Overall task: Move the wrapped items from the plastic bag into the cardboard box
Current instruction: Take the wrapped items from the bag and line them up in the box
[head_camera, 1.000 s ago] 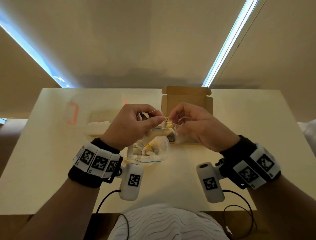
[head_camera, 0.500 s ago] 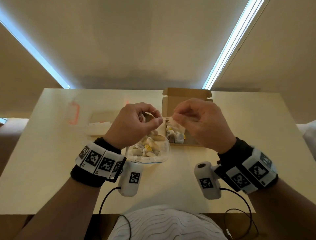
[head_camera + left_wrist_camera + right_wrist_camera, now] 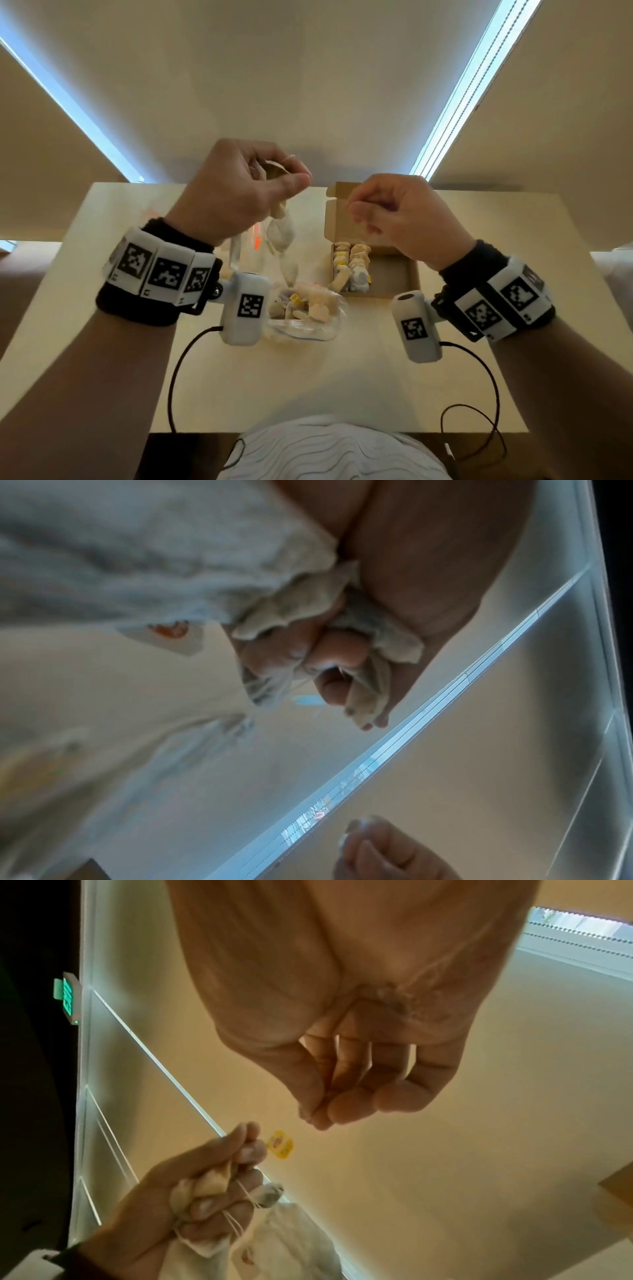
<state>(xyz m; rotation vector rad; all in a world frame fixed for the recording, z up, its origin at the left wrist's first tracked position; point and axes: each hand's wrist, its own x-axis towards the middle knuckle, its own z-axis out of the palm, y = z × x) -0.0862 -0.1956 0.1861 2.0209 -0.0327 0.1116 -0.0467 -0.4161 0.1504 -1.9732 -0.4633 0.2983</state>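
Above the clear crinkly plastic bag (image 3: pixel 305 329), the left hand (image 3: pixel 236 195) grips soft, limp wrapped items (image 3: pixel 281 233) (strings trailing); the right hand (image 3: pixel 394 216), beside it over the cardboard box (image 3: pixel 383 277), pinches fingertips together, on what I cannot tell.

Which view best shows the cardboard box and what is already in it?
The head view: the cardboard box sits open on the table, wrapped items filling its left part. The right wrist view catches only a brown corner; the left wrist view shows perhaps a dark corner at the bottom edge, too unclear to tell.
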